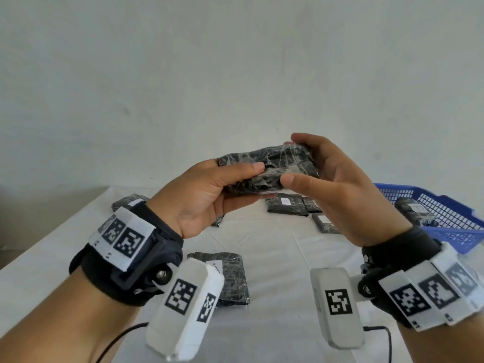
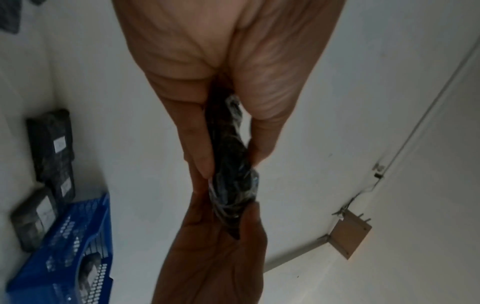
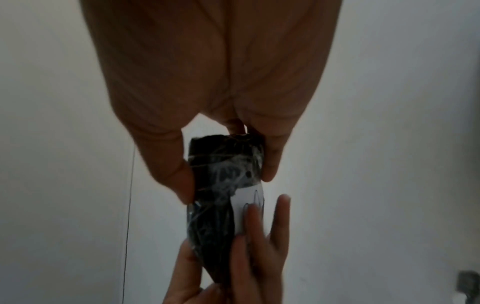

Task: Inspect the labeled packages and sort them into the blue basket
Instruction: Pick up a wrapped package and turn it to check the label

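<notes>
Both hands, left hand [image 1: 201, 195] & right hand [image 1: 330, 184], pinch 1 black plastic-wrapped package [image 1: 269, 170] left of the blue mesh basket [image 1: 445, 203]; slick wrap could slip, label [image 3: 250, 197] faces away, risking misread.

A white label reading "A" [image 1: 285, 201] stands on a black wrapped package [image 1: 286, 207] lying on the desk [image 1: 275, 258]; the nearest package's label [image 1: 215, 266] possibly reads "A" as well, partly hidden.

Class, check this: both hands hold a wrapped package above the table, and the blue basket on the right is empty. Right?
Not quite. The head view shows the basket already holds a labeled package. Both hands do hold the wrapped package above the table.
</notes>
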`<state>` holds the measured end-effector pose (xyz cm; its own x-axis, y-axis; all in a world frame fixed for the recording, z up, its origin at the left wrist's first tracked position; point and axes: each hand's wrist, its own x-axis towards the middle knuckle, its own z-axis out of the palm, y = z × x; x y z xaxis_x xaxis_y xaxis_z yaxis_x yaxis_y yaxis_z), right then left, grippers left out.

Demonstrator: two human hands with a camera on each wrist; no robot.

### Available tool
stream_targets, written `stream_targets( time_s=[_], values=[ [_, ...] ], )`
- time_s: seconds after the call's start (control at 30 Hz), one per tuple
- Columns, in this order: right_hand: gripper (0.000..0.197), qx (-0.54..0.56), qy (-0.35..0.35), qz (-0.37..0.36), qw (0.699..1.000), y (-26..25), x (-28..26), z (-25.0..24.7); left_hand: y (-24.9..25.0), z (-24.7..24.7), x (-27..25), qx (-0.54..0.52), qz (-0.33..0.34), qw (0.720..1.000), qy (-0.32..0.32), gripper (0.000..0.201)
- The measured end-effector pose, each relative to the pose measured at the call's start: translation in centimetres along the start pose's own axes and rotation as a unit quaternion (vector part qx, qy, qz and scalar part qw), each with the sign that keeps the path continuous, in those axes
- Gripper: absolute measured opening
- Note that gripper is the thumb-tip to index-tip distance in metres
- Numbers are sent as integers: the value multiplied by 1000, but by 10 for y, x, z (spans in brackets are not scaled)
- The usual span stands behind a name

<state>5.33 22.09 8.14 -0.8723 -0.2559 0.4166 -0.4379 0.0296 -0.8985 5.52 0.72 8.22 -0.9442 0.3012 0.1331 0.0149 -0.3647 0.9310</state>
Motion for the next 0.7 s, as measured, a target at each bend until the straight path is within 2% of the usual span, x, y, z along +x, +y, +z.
stream_targets(
  time_s=[0.07,0.13,0.23,0.33,0.4,0.5,0.7],
  values=[
    [64,27,35,-10,999,4,2,0,-4,1,-1,-16,17,1000,-12,33],
    [56,52,56,-5,997,9,3,-1,-8,0,0,-42,52,998,2,49],
    [59,124,47,19,991,9,3,-1,-11,0,2,-59,93,994,8,67],
    [67,149,22,22,988,6,1,2,-12,2,3,-27,126,992,-1,52],
    [68,129,45,9,991,5,1,6,-11,4,3,-14,139,990,-3,45],
    [68,132,85,-3,988,5,3,10,-8,6,3,-6,146,989,1,43],
    [73,86,88,0,992,2,5,17,-8,8,4,8,168,986,22,40]
  ],
)
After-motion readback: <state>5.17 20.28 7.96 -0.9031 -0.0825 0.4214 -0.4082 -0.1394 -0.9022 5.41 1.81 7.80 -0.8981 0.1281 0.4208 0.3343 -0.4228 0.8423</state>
